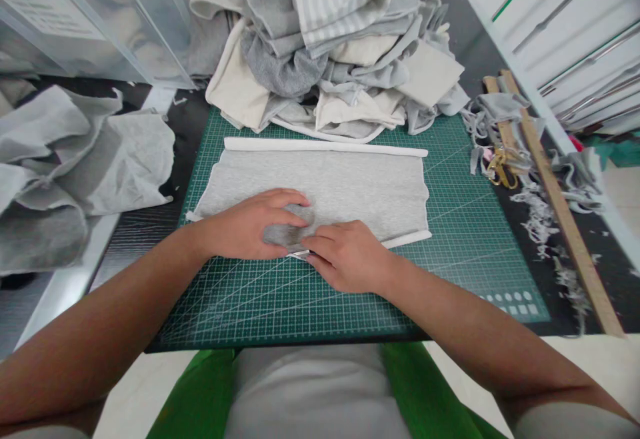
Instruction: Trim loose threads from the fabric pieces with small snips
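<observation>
A flat piece of grey fabric (pixel 360 189) with white edging along its far and near sides lies on the green cutting mat (pixel 350 312). My left hand (pixel 250 225) rests on the fabric left of its middle, thumb and fingers apart in a curve. Close beside it, my right hand (pixel 345 255) pinches the near white edge between thumb and fingers. The edge is slightly lifted where the two hands meet. Part of the near edge is hidden beneath both hands.
Behind the mat rises a heap of grey, cream and striped cloth (pixel 340 5). Grey fabric pieces (pixel 115 159) lie at left, below clear plastic bins (pixel 125 19). At right are a wooden ruler (pixel 565 212), gold-handled scissors (pixel 501 169) and thread scraps (pixel 535 215).
</observation>
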Motion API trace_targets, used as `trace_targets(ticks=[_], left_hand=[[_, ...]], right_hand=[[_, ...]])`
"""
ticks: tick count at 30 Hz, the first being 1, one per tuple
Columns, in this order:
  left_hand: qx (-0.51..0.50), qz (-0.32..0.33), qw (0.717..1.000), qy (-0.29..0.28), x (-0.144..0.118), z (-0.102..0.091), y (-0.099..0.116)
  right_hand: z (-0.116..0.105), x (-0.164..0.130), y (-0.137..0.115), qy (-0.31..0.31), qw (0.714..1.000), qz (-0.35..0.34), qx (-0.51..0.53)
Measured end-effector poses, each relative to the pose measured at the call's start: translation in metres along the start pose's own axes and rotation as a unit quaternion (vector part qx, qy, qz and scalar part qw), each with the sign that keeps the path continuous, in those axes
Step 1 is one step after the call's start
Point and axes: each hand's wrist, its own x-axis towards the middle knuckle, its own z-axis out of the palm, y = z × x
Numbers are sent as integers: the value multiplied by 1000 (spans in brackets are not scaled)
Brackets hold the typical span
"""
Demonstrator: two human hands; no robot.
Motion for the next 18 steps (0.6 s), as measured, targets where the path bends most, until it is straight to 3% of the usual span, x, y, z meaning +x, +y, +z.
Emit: trace_targets(ticks=[8,18], left_hand=[[-5,2,1000,-10,3,-2,3],[2,10,1000,-4,2,-1,1]], right_hand=[[2,1,-11,-15,998,-15,-65],[4,1,-7,-21,995,-50,-81]])
